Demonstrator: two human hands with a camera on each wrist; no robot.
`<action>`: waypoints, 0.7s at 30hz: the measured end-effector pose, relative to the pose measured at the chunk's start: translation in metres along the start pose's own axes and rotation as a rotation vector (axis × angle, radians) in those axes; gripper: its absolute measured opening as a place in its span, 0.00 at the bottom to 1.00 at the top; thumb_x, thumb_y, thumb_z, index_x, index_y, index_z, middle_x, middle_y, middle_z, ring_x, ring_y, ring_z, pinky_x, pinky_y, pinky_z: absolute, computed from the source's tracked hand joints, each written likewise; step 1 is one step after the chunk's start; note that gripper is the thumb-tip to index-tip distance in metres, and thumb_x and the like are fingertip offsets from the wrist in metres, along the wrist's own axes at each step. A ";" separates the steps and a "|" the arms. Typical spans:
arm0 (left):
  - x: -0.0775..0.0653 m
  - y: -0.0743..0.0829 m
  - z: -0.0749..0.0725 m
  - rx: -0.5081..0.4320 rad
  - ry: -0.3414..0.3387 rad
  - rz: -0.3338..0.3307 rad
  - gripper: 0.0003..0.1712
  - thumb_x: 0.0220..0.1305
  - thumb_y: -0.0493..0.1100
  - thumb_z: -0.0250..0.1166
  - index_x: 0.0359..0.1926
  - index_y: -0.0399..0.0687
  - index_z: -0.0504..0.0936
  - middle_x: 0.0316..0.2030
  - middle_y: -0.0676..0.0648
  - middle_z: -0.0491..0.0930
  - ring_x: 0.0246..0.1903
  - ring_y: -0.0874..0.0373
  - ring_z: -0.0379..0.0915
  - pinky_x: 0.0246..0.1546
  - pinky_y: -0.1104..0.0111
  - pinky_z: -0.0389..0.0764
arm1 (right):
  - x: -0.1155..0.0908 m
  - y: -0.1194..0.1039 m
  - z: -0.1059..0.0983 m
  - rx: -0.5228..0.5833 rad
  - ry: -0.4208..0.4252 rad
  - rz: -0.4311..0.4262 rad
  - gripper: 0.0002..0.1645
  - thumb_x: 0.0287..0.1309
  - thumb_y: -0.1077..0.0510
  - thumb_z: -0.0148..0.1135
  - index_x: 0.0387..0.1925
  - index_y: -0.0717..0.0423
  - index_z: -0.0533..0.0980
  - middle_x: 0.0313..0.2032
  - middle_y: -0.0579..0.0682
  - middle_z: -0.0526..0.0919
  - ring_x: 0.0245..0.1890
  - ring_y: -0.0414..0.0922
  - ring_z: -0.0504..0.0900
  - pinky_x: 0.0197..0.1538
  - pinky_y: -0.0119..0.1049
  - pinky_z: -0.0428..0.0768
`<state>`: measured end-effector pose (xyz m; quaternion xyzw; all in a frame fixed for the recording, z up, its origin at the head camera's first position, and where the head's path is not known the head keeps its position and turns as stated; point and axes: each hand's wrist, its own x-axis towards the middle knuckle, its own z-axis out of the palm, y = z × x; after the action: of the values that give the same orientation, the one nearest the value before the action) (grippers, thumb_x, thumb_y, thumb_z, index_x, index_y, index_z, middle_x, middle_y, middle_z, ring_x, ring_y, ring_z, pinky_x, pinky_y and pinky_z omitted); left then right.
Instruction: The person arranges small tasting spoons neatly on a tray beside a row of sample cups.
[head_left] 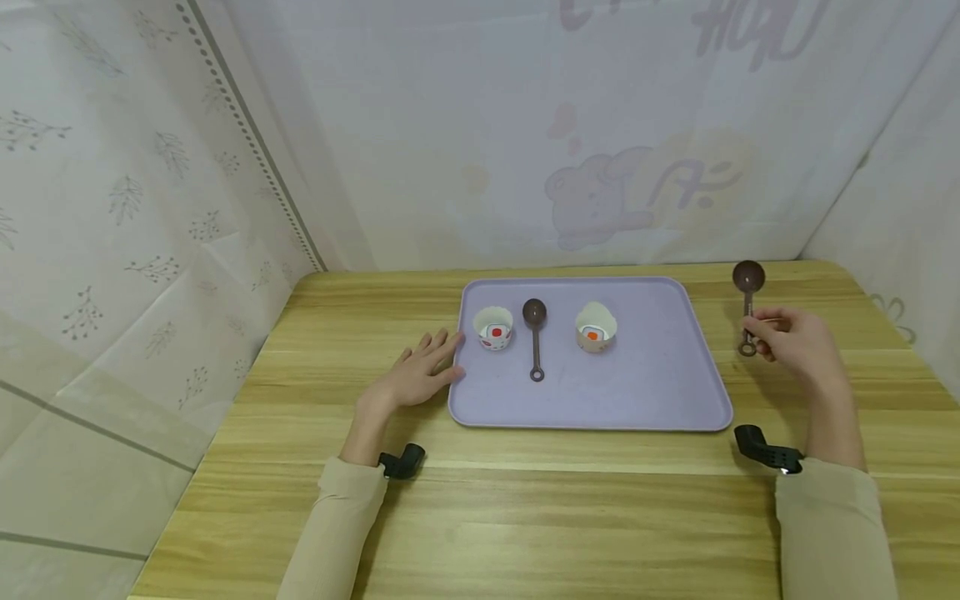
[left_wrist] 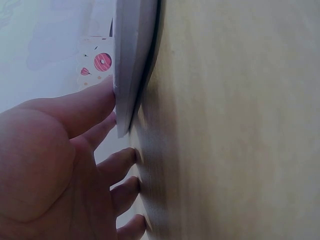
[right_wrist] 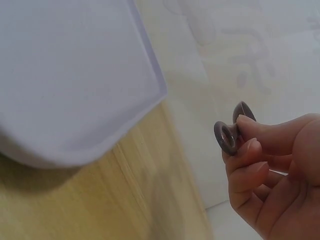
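Note:
My right hand (head_left: 797, 343) pinches a brown measuring spoon (head_left: 748, 277) by its handle, to the right of the tray; its ring end (right_wrist: 226, 138) faces the right wrist camera. At the left edge of the purple tray (head_left: 645, 367), my left hand (head_left: 412, 375) has its fingers spread, thumb and index at the rim, the other fingertips on the table. A second brown measuring spoon (head_left: 535, 315) lies on the tray between two paper baking cups. The left cup (head_left: 493, 328) has a red piece inside, the right cup (head_left: 596, 327) an orange one. Donut print shows on a cup (left_wrist: 95, 62) in the left wrist view.
The tray rests on a wooden table (head_left: 562, 517) toward its back edge. A pale printed curtain (head_left: 450, 133) hangs behind the table, and another patterned cloth (head_left: 135, 250) hangs at the left. Black cameras are strapped to both wrists.

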<state>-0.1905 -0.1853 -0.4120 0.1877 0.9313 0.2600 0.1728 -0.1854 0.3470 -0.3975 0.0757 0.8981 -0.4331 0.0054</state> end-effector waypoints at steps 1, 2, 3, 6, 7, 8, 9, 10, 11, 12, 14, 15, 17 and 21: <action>0.000 0.000 0.000 0.001 0.000 0.001 0.39 0.79 0.56 0.50 0.81 0.49 0.49 0.79 0.35 0.42 0.77 0.37 0.30 0.73 0.40 0.33 | 0.000 0.000 0.000 -0.004 0.000 0.000 0.30 0.76 0.48 0.53 0.59 0.74 0.69 0.29 0.44 0.78 0.25 0.38 0.77 0.27 0.32 0.79; 0.000 0.000 0.000 0.001 -0.002 0.000 0.39 0.79 0.56 0.50 0.81 0.50 0.49 0.79 0.36 0.42 0.77 0.37 0.30 0.73 0.40 0.32 | 0.000 0.000 0.000 -0.007 -0.001 -0.001 0.30 0.76 0.48 0.53 0.59 0.74 0.69 0.29 0.44 0.79 0.25 0.38 0.77 0.27 0.32 0.79; 0.001 0.000 0.000 0.001 -0.002 -0.001 0.39 0.79 0.56 0.50 0.81 0.50 0.49 0.79 0.36 0.42 0.77 0.37 0.30 0.73 0.40 0.32 | 0.000 -0.001 0.000 -0.007 -0.002 -0.002 0.30 0.76 0.48 0.52 0.59 0.74 0.69 0.29 0.44 0.79 0.25 0.38 0.77 0.27 0.32 0.79; 0.000 0.000 0.000 -0.003 -0.003 -0.004 0.39 0.79 0.56 0.50 0.81 0.50 0.49 0.79 0.36 0.41 0.77 0.38 0.30 0.73 0.40 0.32 | 0.000 -0.001 0.000 0.006 -0.006 -0.003 0.30 0.76 0.49 0.53 0.59 0.75 0.69 0.29 0.44 0.79 0.25 0.37 0.77 0.27 0.32 0.80; 0.001 0.000 0.000 -0.003 -0.002 -0.004 0.39 0.79 0.56 0.51 0.81 0.51 0.49 0.79 0.36 0.41 0.77 0.38 0.30 0.73 0.40 0.32 | 0.000 -0.001 0.000 0.007 -0.008 -0.006 0.30 0.75 0.49 0.53 0.58 0.75 0.69 0.29 0.44 0.79 0.25 0.37 0.77 0.27 0.32 0.80; 0.000 0.000 0.000 -0.003 -0.002 -0.005 0.39 0.79 0.56 0.51 0.81 0.51 0.49 0.79 0.36 0.41 0.78 0.38 0.30 0.73 0.40 0.32 | 0.000 -0.001 0.000 0.006 -0.009 -0.010 0.30 0.75 0.49 0.53 0.58 0.75 0.69 0.29 0.44 0.79 0.25 0.37 0.78 0.28 0.32 0.81; 0.000 0.000 0.000 -0.003 -0.002 -0.005 0.39 0.79 0.56 0.51 0.81 0.51 0.49 0.79 0.36 0.41 0.78 0.38 0.30 0.73 0.40 0.32 | 0.000 -0.002 0.000 0.000 -0.009 -0.016 0.30 0.75 0.49 0.54 0.58 0.75 0.69 0.29 0.45 0.80 0.24 0.38 0.78 0.28 0.33 0.81; 0.000 0.001 0.000 -0.004 -0.002 -0.007 0.39 0.79 0.56 0.51 0.81 0.51 0.49 0.79 0.37 0.41 0.78 0.38 0.30 0.73 0.41 0.32 | 0.000 -0.002 0.001 -0.007 -0.011 -0.022 0.30 0.75 0.49 0.54 0.58 0.75 0.70 0.29 0.45 0.80 0.24 0.38 0.79 0.28 0.33 0.81; 0.000 0.001 0.000 -0.006 -0.003 -0.007 0.39 0.79 0.56 0.51 0.81 0.51 0.49 0.79 0.37 0.41 0.78 0.38 0.30 0.73 0.41 0.32 | 0.000 -0.003 0.002 -0.017 -0.012 -0.028 0.30 0.75 0.49 0.54 0.57 0.74 0.70 0.29 0.46 0.81 0.24 0.39 0.79 0.28 0.33 0.81; 0.000 0.001 0.000 -0.006 -0.004 -0.009 0.39 0.79 0.56 0.51 0.81 0.51 0.49 0.79 0.37 0.41 0.78 0.38 0.30 0.74 0.41 0.32 | 0.000 -0.004 0.002 -0.024 -0.016 -0.034 0.30 0.75 0.49 0.54 0.57 0.75 0.70 0.29 0.46 0.81 0.24 0.39 0.79 0.28 0.33 0.81; -0.001 0.002 -0.001 -0.005 -0.005 -0.008 0.39 0.79 0.56 0.51 0.81 0.51 0.49 0.79 0.36 0.41 0.78 0.38 0.30 0.74 0.41 0.32 | 0.000 -0.006 0.003 -0.026 -0.030 -0.046 0.29 0.75 0.49 0.54 0.57 0.75 0.70 0.28 0.47 0.81 0.24 0.39 0.80 0.28 0.33 0.81; -0.001 0.002 -0.001 -0.005 -0.004 -0.007 0.39 0.79 0.56 0.51 0.81 0.51 0.49 0.79 0.36 0.41 0.78 0.38 0.30 0.73 0.41 0.32 | 0.001 -0.006 0.004 -0.029 -0.036 -0.052 0.29 0.75 0.49 0.54 0.57 0.75 0.70 0.28 0.47 0.81 0.24 0.39 0.80 0.27 0.33 0.81; -0.001 0.002 -0.001 -0.003 -0.004 -0.007 0.39 0.79 0.56 0.51 0.81 0.50 0.49 0.79 0.36 0.41 0.77 0.37 0.30 0.73 0.40 0.32 | 0.001 -0.008 0.005 -0.024 -0.049 -0.061 0.29 0.75 0.50 0.54 0.57 0.75 0.70 0.27 0.47 0.81 0.23 0.39 0.79 0.27 0.33 0.80; -0.001 0.001 0.000 0.002 -0.004 -0.010 0.39 0.79 0.56 0.51 0.81 0.51 0.49 0.79 0.36 0.41 0.78 0.38 0.30 0.74 0.41 0.32 | 0.002 -0.010 0.006 -0.015 -0.065 -0.067 0.28 0.75 0.51 0.54 0.56 0.76 0.70 0.27 0.47 0.81 0.23 0.38 0.79 0.27 0.33 0.80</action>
<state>-0.1899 -0.1851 -0.4111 0.1836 0.9322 0.2578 0.1758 -0.1888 0.3362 -0.3940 0.0314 0.9027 -0.4287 0.0204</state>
